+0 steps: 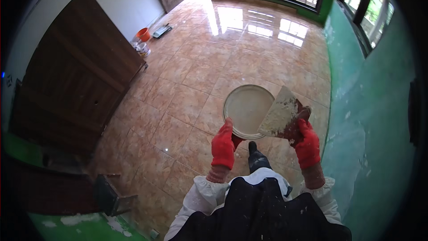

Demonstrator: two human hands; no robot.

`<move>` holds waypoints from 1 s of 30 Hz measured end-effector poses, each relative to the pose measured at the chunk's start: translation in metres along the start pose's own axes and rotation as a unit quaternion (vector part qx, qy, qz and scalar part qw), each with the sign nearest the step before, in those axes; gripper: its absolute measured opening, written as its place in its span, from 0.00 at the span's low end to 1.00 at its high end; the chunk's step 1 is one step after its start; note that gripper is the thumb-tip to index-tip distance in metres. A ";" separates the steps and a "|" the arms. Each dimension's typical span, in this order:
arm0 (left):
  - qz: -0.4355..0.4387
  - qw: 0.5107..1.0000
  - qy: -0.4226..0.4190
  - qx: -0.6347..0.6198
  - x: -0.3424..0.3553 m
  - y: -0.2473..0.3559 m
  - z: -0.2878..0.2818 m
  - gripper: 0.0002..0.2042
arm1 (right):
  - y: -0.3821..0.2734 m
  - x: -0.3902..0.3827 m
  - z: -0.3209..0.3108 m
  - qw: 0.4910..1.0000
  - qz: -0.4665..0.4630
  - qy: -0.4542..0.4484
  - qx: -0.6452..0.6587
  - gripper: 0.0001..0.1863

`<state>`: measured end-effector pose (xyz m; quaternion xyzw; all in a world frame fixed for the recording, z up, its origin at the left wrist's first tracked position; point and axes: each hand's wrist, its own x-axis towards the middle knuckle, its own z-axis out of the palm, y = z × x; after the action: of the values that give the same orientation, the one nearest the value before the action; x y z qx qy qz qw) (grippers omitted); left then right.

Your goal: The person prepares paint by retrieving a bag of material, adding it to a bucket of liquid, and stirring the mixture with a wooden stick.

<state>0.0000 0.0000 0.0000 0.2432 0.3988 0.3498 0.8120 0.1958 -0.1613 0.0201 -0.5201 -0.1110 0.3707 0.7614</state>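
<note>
My left hand, in a red knit glove, is closed on the near left rim of a round, pale lid with a raised edge. The thumb lies over the rim and the fingers are beneath. My right hand, gloved the same way, grips the dark reddish handle end of a wide putty knife. Pale, crusty filler coats much of its blade. The blade's left corner overlaps the lid's right edge; whether they touch, I cannot tell.
Close on the right runs a green wall with pale patches and a window. A brown wooden cabinet stands at left. Beyond it are an orange bucket, a white tub and a paint tray on the tiled floor.
</note>
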 end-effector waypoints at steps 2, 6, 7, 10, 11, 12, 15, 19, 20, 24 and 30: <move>0.067 0.997 -0.016 -0.027 0.093 0.061 0.016 0.22 | -0.008 0.119 0.069 1.000 0.009 -0.013 -0.011 0.18; 0.102 0.989 0.091 -0.060 0.282 0.189 0.042 0.21 | -0.011 0.356 0.211 0.997 0.035 -0.075 -0.002 0.17; 0.124 0.986 0.096 -0.060 0.329 0.225 0.044 0.21 | -0.008 0.412 0.252 0.994 0.049 -0.092 -0.026 0.17; 0.159 0.975 0.125 -0.091 0.470 0.319 0.043 0.20 | 0.020 0.568 0.369 0.983 0.101 -0.137 -0.063 0.17; 0.171 0.969 0.140 -0.113 0.519 0.350 0.038 0.21 | 0.035 0.619 0.408 0.981 0.107 -0.146 -0.066 0.17; 0.188 0.964 0.147 -0.120 0.572 0.382 0.030 0.21 | 0.053 0.665 0.447 0.979 0.075 -0.159 -0.100 0.17; 0.210 0.957 0.155 -0.123 0.724 0.487 0.009 0.22 | 0.090 0.795 0.572 0.976 0.148 -0.154 -0.044 0.18; 0.249 0.935 0.190 -0.165 0.907 0.636 -0.024 0.22 | 0.151 0.956 0.722 0.969 0.116 -0.188 -0.112 0.19; 0.229 0.941 0.195 -0.155 0.949 0.674 -0.034 0.22 | 0.159 0.995 0.763 0.959 0.080 -0.217 -0.163 0.19; 0.228 0.939 0.212 -0.146 1.116 0.828 -0.053 0.22 | 0.184 1.145 0.938 0.955 0.017 -0.222 -0.194 0.19; 0.264 0.929 0.228 -0.124 1.371 1.011 -0.097 0.23 | 0.244 1.375 1.164 0.971 0.152 -0.176 -0.058 0.19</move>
<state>0.1417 1.7001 -0.0286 0.1509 0.4478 0.6446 0.6010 0.4039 1.6449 0.0151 -0.5002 -0.1841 0.5612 0.6332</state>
